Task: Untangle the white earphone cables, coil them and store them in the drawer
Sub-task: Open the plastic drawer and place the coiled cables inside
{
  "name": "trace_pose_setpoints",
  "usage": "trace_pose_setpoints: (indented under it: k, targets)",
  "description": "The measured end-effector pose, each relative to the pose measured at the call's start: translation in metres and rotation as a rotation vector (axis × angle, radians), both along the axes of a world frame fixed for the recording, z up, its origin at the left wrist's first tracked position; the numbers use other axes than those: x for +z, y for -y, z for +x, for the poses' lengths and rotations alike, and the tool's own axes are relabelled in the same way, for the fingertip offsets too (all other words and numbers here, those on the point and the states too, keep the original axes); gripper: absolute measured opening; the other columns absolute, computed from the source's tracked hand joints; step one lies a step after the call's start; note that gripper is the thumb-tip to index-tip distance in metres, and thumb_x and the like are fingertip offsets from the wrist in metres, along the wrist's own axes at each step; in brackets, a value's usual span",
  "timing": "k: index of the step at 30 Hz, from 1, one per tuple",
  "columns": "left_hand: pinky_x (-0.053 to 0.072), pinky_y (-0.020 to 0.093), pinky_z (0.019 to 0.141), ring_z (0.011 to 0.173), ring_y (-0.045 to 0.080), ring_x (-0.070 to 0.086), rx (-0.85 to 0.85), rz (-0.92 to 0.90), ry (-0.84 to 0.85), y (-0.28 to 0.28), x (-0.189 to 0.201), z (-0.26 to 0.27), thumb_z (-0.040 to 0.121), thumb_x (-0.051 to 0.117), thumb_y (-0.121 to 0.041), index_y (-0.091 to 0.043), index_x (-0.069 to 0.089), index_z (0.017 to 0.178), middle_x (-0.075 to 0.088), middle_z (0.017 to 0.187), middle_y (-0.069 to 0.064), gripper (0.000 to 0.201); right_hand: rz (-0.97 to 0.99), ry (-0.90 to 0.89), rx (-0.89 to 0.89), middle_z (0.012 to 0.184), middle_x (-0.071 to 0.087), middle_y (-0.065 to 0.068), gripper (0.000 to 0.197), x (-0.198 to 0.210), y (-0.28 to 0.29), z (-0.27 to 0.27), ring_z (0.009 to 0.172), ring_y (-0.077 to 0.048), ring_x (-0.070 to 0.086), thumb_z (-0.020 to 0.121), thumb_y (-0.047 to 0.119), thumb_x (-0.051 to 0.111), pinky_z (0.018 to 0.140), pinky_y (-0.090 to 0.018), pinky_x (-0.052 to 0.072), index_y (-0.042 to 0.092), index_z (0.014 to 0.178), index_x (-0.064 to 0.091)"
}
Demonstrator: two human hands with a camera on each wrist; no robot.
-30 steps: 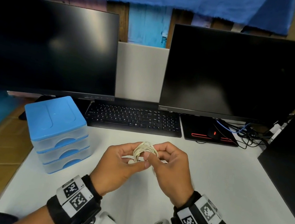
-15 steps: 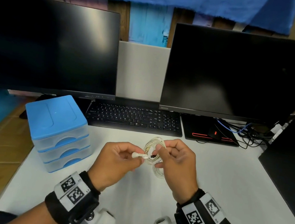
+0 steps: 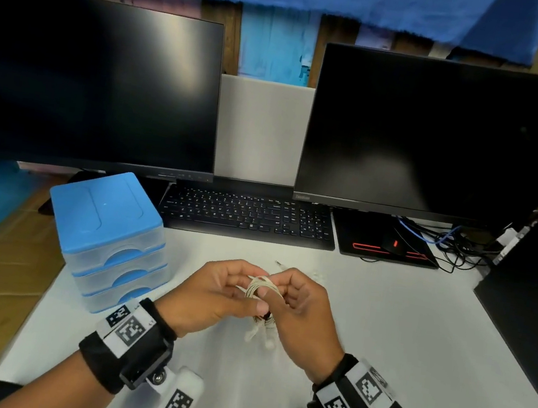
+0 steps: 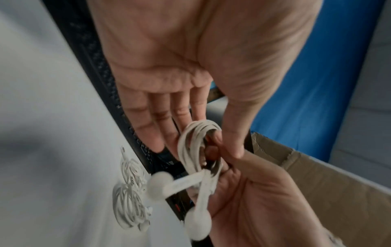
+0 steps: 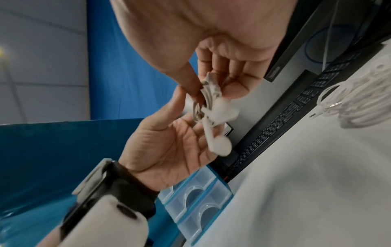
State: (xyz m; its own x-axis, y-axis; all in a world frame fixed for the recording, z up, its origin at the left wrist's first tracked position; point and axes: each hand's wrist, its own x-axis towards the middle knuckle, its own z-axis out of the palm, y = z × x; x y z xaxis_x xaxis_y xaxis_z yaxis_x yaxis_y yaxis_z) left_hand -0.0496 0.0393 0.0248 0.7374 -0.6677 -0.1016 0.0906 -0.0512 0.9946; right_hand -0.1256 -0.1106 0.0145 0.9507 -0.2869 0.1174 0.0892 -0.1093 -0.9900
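White desk (image 3: pixel 399 326), two dark monitors behind a black keyboard (image 3: pixel 248 216). Far left: blue-topped drawer unit (image 3: pixel 110 240), all three drawers closed. Left hand (image 3: pixel 213 294): thumb and fingers pinch the coiled white earphone cable (image 3: pixel 260 289), held above the desk at centre; two earbuds (image 4: pixel 158 183) dangle below the coil. Right hand (image 3: pixel 302 312): thumb and index finger pinch the same coil from the other side. More coiled white earphones (image 4: pixel 129 197) lie on the desk just beyond the hands.

White bench (image 3: pixel 382 323): blue-topped three-drawer organizer (image 3: pixel 107 236) at left edge, black keyboard (image 3: pixel 248 216) at back centre, black mouse pad (image 3: pixel 386 244) with mouse (image 3: pixel 393 245) to its right, coiled white earphones (image 4: pixel 129 192) lying loose near keyboard.
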Motion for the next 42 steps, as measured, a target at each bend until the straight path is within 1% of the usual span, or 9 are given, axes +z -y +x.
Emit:
trace_pose_setpoints:
  k: [4, 11, 19, 25, 31, 33, 36, 39, 42]
  targets:
    - [0.055, 0.026, 0.067, 0.075, 0.017, 0.068, 0.077, 0.002, 0.022, 0.003, 0.002, -0.002, 0.068, 0.077, -0.017, -0.012, 0.072, 0.102, 0.075, 0.091, 0.012, 0.035, 0.088, -0.034, 0.058, 0.081, 0.068, -0.016, 0.007, 0.003, 0.007, 0.002, 0.065, -0.015, 0.062, 0.089, -0.002, 0.064, 0.061, -0.025, 0.052, 0.005, 0.091, 0.064]
    - [0.06, 0.033, 0.071, 0.073, 0.024, 0.072, 0.194, -0.209, -0.207, 0.004, 0.003, -0.003, 0.071, 0.071, -0.004, -0.007, 0.06, 0.1, 0.071, 0.089, 0.021, 0.031, 0.259, -0.174, 0.137, 0.091, 0.067, -0.01, 0.032, 0.001, 0.004, 0.001, 0.076, -0.018, 0.066, 0.084, 0.001, 0.072, 0.069, -0.034, 0.057, 0.01, 0.111, 0.058]
    - [0.06, 0.031, 0.068, 0.077, 0.023, 0.071, 0.263, -0.166, -0.192, 0.006, -0.003, -0.001, 0.078, 0.071, -0.004, -0.008, 0.059, 0.095, 0.072, 0.09, 0.019, 0.021, 0.459, -0.278, 0.12, 0.095, 0.069, -0.017, 0.024, -0.003, 0.01, 0.004, 0.083, -0.032, 0.064, 0.087, 0.004, 0.068, 0.082, -0.046, 0.055, -0.006, 0.108, 0.063]
    - [0.057, 0.027, 0.059, 0.058, 0.02, 0.068, 0.261, 0.076, -0.218, 0.013, -0.029, -0.004, 0.078, 0.076, -0.002, -0.01, 0.055, 0.079, 0.071, 0.075, 0.015, 0.022, 0.265, -0.324, -0.023, 0.075, 0.065, -0.016, 0.026, -0.008, 0.029, -0.002, 0.06, -0.024, 0.058, 0.078, 0.004, 0.078, 0.053, -0.029, 0.05, 0.008, 0.09, 0.056]
    - [0.054, 0.029, 0.06, 0.06, 0.018, 0.069, 0.187, 0.173, -0.251, 0.029, -0.037, -0.011, 0.079, 0.078, -0.016, -0.008, 0.057, 0.097, 0.072, 0.078, 0.008, 0.028, 0.19, -0.374, -0.054, 0.068, 0.06, -0.02, 0.023, -0.013, 0.048, -0.014, 0.048, -0.022, 0.05, 0.076, -0.001, 0.078, 0.041, -0.021, 0.041, 0.006, 0.077, 0.055]
    - [0.054, 0.03, 0.06, 0.067, 0.02, 0.069, 0.305, 0.103, -0.283, 0.021, -0.03, -0.004, 0.082, 0.074, -0.023, -0.008, 0.058, 0.111, 0.073, 0.091, 0.007, 0.035, 0.205, -0.352, -0.084, 0.068, 0.06, -0.02, 0.022, -0.011, 0.05, -0.012, 0.047, -0.022, 0.049, 0.077, -0.002, 0.076, 0.041, -0.02, 0.041, 0.004, 0.078, 0.055]
    - [0.05, 0.033, 0.065, 0.085, 0.022, 0.067, 0.61, -0.122, -0.364, -0.004, -0.012, 0.012, 0.09, 0.062, -0.038, -0.016, 0.058, 0.114, 0.07, 0.103, 0.004, 0.033, 0.194, -0.346, -0.081, 0.065, 0.062, -0.017, 0.021, -0.009, 0.047, -0.005, 0.047, -0.022, 0.053, 0.078, -0.002, 0.076, 0.042, -0.023, 0.044, 0.003, 0.08, 0.055]
    - [0.049, 0.031, 0.065, 0.082, 0.02, 0.064, 0.859, -0.279, -0.34, -0.025, -0.001, 0.019, 0.09, 0.058, -0.048, -0.018, 0.057, 0.118, 0.065, 0.098, 0.001, 0.04, 0.161, -0.341, -0.046, 0.07, 0.068, -0.016, 0.022, -0.004, 0.031, 0.01, 0.059, -0.026, 0.059, 0.077, 0.001, 0.078, 0.048, -0.028, 0.05, 0.006, 0.081, 0.057]
    - [0.048, 0.029, 0.063, 0.078, 0.018, 0.064, 0.945, -0.35, -0.351, -0.034, 0.0, 0.016, 0.092, 0.054, -0.049, -0.017, 0.057, 0.116, 0.065, 0.096, -0.001, 0.04, 0.132, -0.307, 0.008, 0.077, 0.071, -0.018, 0.02, 0.005, 0.009, 0.028, 0.063, -0.026, 0.062, 0.079, 0.002, 0.077, 0.05, -0.027, 0.052, 0.006, 0.082, 0.057]
